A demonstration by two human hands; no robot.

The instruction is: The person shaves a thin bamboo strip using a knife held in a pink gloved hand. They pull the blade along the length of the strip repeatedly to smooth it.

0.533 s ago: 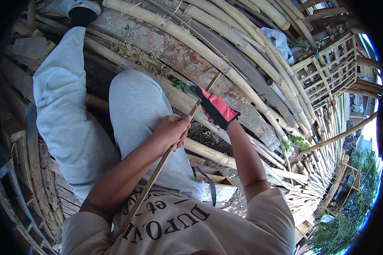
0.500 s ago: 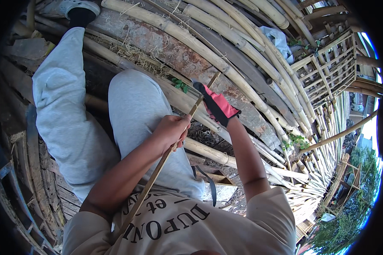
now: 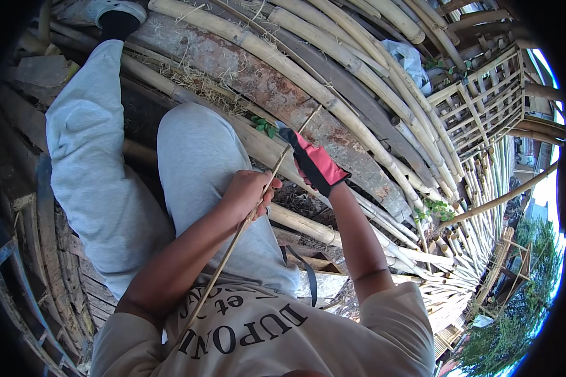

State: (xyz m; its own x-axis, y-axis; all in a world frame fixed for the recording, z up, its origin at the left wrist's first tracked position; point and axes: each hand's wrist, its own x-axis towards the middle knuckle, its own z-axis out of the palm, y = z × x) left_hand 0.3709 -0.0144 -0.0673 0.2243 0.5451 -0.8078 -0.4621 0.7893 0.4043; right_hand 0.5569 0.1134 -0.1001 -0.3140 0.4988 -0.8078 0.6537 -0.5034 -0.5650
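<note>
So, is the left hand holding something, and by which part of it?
The left hand grips a thin strip partway along its length, between its two ends.

"What's worn?"
"A beige short-sleeved shirt [image 3: 258, 355] with dark lettering [image 3: 245, 330]; beyond the shirt, light grey trousers [image 3: 195, 147], then a black sock [image 3: 120, 26] and greyish clog [image 3: 131, 7]."
"And the right hand [image 3: 313, 162]?"
"A pink-and-black glove [image 3: 324, 168], out past the shirt's sleeve [image 3: 396, 311]."

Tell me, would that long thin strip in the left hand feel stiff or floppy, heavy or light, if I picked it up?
The strip is probably springy rather than floppy: it is thin, yet runs nearly straight on both sides of the left hand. It is likely light, being so slim for its length.
</note>
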